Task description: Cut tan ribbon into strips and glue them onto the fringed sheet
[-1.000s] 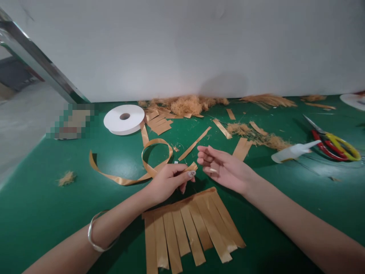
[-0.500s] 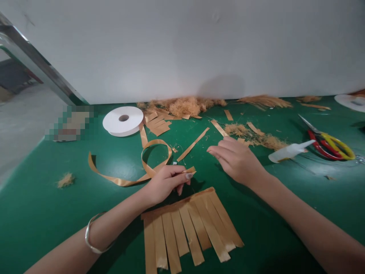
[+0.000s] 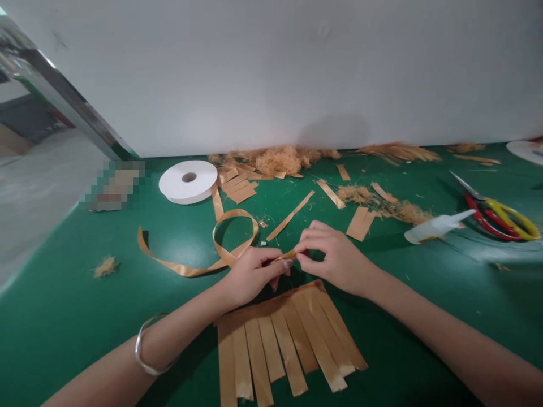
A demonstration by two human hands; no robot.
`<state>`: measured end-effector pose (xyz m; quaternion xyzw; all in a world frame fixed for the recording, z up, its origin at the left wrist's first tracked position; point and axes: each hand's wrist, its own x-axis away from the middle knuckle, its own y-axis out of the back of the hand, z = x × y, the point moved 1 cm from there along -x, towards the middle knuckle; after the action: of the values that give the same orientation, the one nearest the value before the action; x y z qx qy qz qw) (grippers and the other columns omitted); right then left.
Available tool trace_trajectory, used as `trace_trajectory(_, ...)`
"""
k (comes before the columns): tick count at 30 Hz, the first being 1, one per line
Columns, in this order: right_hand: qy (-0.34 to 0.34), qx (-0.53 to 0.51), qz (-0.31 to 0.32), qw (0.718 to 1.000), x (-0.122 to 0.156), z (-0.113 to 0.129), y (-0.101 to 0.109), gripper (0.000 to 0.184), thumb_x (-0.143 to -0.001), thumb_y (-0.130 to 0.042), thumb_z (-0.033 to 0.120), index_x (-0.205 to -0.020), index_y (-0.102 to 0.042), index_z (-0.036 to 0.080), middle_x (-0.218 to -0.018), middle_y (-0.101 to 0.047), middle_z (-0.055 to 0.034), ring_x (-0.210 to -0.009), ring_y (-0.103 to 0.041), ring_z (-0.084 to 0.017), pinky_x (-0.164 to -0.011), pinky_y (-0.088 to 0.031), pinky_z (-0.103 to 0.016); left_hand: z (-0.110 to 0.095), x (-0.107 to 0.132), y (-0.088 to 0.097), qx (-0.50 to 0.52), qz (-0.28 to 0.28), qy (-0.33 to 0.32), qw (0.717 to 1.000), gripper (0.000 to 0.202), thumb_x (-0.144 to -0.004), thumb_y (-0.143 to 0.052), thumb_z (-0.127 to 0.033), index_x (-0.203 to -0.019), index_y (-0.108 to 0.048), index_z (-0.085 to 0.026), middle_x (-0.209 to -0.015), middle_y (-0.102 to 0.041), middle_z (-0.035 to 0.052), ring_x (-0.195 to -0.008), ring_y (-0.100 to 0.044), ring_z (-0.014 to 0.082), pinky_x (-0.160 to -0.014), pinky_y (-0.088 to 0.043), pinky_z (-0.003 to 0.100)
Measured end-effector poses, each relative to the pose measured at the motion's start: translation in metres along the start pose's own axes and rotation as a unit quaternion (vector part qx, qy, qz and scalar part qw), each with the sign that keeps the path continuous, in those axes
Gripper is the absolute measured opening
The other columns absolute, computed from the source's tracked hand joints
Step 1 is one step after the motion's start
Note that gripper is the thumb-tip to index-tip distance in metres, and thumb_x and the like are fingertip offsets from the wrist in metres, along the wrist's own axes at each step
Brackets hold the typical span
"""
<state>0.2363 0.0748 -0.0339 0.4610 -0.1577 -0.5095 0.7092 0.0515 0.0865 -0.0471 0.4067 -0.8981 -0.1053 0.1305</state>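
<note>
My left hand (image 3: 252, 274) is closed on the end of a long gold ribbon (image 3: 212, 249) that curls in a loop across the green table (image 3: 63, 316). My right hand (image 3: 335, 257) meets it from the right and pinches the same ribbon end between thumb and fingers. Just below both hands lies a fan of several gold ribbon strips (image 3: 284, 345), joined along their top edge. A silver bangle circles my left wrist.
A white tape roll (image 3: 188, 181) lies at the back left, next to cut ribbon pieces (image 3: 237, 186) and frayed gold fibres (image 3: 280, 158) along the wall. A white glue bottle (image 3: 436, 226) and red-yellow scissors (image 3: 496, 212) lie at the right.
My right hand, open with palm up a second ago, turned over, swung back left and closed on the ribbon end in my left hand. The left hand has hardly moved.
</note>
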Motion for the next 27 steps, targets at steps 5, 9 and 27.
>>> trace_trajectory(5,-0.038,0.047,-0.048,0.997,0.0,-0.012,0.006,0.015,-0.079,-0.05,0.017,-0.069,-0.061,0.018,-0.068,-0.059,-0.0032,-0.074,-0.044,-0.017,-0.066,-0.036,-0.03,0.001,0.002,-0.002,-0.024,-0.014,0.005,1.0,0.03,-0.086,-0.049,-0.031,-0.061,-0.056,-0.015,-0.044,-0.052,-0.0045,-0.045,-0.047,0.0072,-0.049,-0.034,0.018)
trace_trajectory(9,0.004,-0.046,0.048,0.998,0.0,0.001,0.001,0.016,-0.084,-0.048,0.019,-0.075,-0.062,0.019,-0.074,-0.06,-0.002,-0.077,-0.045,-0.016,-0.068,-0.038,-0.028,-0.002,0.002,-0.003,-0.042,-0.017,-0.001,0.999,0.03,-0.085,-0.049,-0.03,-0.06,-0.056,-0.015,-0.046,-0.053,-0.0039,-0.046,-0.046,0.0076,-0.048,-0.032,0.018)
trace_trajectory(27,0.037,-0.01,0.005,0.999,-0.001,0.004,-0.006,0.02,-0.086,-0.045,0.018,-0.078,-0.063,0.017,-0.079,-0.062,-0.0039,-0.08,-0.047,-0.016,-0.071,-0.04,-0.029,0.0,0.002,-0.005,-0.178,-0.068,-0.057,0.98,0.037,-0.089,-0.046,-0.029,-0.054,-0.048,-0.016,-0.049,-0.054,-0.003,-0.05,-0.049,0.0089,-0.051,-0.031,0.02)
